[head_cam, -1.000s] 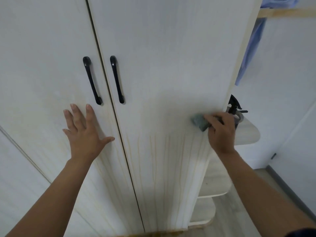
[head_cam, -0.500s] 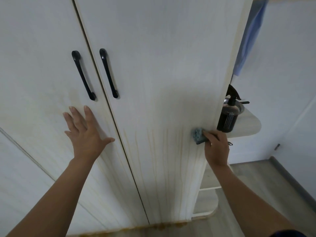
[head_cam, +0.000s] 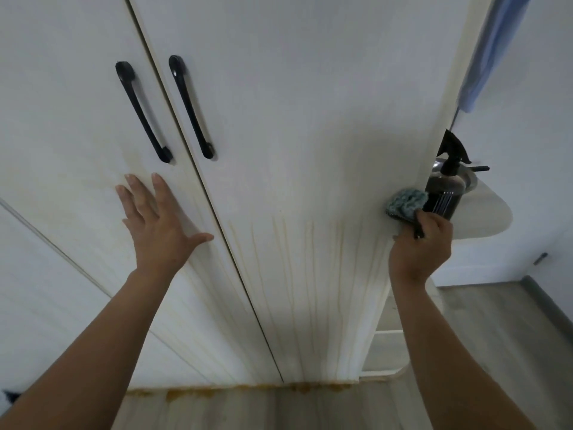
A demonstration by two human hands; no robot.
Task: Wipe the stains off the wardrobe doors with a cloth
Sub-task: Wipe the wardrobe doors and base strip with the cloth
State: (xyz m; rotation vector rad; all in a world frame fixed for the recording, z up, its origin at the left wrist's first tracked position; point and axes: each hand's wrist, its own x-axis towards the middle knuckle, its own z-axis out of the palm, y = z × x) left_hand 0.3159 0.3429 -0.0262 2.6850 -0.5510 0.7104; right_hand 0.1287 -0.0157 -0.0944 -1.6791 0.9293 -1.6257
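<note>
Cloth (head_cam: 406, 202) pinched in right hand (head_cam: 420, 248) at edge of door (head_cam: 310, 125). Stains (head_cam: 341, 262) in vertical streaks, just below-left. Left hand (head_cam: 161, 231) spread flat, farther off.

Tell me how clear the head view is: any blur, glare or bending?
Head view: wide-angle bending splays the doors; light is soft and even, no glare; the blue fabric is smeared; the streaks and the cloth in the right hand show clearly.
</note>
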